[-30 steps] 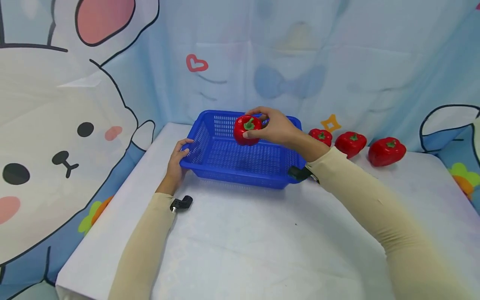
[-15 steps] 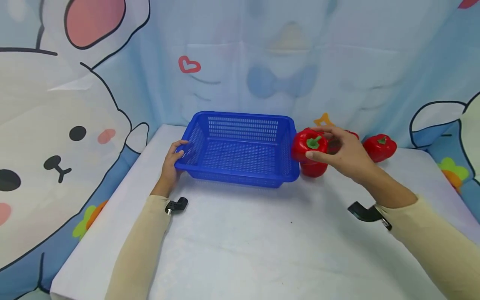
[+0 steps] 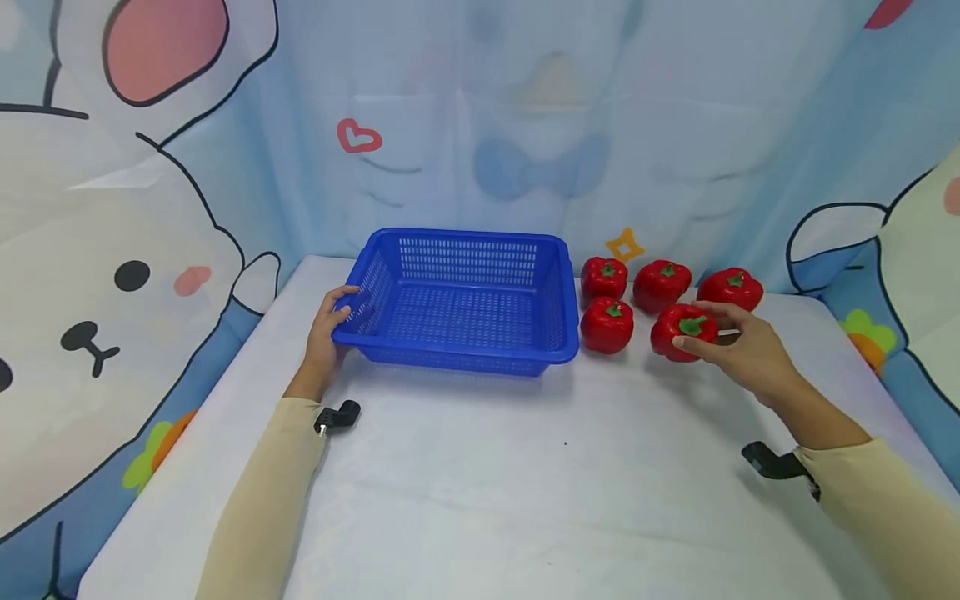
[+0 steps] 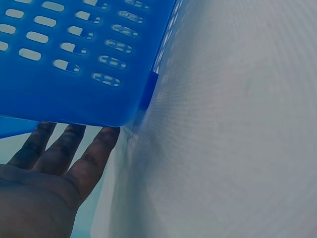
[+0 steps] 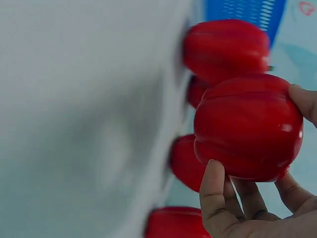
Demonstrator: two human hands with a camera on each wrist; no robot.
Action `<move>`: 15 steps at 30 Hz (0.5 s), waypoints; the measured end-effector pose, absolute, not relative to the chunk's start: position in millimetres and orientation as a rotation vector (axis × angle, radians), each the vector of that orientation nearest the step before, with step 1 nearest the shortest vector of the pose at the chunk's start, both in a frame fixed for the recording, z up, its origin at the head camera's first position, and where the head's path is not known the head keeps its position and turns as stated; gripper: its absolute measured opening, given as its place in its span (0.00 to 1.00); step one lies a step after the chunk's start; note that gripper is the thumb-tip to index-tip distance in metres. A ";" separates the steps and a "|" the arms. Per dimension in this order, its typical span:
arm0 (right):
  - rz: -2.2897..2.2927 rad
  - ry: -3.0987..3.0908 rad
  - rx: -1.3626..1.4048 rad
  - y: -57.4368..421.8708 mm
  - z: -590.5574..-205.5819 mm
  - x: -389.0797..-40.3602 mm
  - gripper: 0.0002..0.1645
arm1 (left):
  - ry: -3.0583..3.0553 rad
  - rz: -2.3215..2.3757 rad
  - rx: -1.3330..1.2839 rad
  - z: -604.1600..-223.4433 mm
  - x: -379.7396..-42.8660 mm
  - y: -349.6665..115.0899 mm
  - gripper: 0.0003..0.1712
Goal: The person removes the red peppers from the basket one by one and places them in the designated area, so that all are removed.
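Note:
My right hand [image 3: 750, 354] grips a red bell pepper [image 5: 247, 129] with a green stem, thumb and fingers around its sides. It is held low over the table, in front of the bell pepper [image 3: 738, 287] at the far right of the back row. My left hand [image 3: 324, 337] holds the left rim of a blue plastic basket [image 3: 450, 358]; in the left wrist view its fingers [image 4: 94, 161] meet the basket's edge. Nothing lies inside the basket. Close to its right side, another bell pepper [image 3: 607, 327] stands in front of one more bell pepper [image 3: 602, 277].
Between these, a bell pepper [image 3: 660, 287] stands in the back row near the curtain. The white table [image 3: 480, 492] meets a blue printed curtain [image 3: 420, 100] behind and at both sides.
My right hand has carried a bell pepper from above the basket, then to the right past the pepper beside the basket. The left hand stays at the basket's left rim.

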State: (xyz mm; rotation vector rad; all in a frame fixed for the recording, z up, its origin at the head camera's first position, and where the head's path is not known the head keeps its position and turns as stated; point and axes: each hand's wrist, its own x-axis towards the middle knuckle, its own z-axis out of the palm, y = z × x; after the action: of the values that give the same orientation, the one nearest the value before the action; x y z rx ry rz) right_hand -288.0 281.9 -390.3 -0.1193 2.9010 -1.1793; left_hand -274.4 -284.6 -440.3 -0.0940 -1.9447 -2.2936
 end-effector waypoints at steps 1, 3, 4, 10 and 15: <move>-1.170 2.892 -0.118 280.9 -395.3 -292.2 0.53 | -1.948 -2.292 -0.092 -440.5 -274.2 -285.6 0.18; -1.161 2.869 -0.114 279.2 -403.8 -299.8 0.54 | -1.957 -2.289 -0.089 -441.4 -274.0 -286.5 0.19; -1.159 2.859 -0.113 278.7 -407.1 -303.2 0.55 | -1.958 -2.291 -0.089 -442.2 -274.1 -286.5 0.19; -1.127 2.814 -0.095 281.4 -416.1 -315.9 0.58 | -1.981 -2.282 -0.083 -446.6 -273.9 -283.3 0.20; -1.060 2.768 -0.099 283.0 -415.3 -318.9 0.59 | -2.033 -2.251 -0.081 -442.8 -272.8 -282.8 0.21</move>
State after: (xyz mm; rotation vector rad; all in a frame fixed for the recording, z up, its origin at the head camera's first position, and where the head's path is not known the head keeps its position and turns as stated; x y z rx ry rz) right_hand -318.9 283.0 -415.3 -0.0985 2.7682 -1.0601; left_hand -272.8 -282.8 -442.8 -0.0813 -2.0329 -2.2515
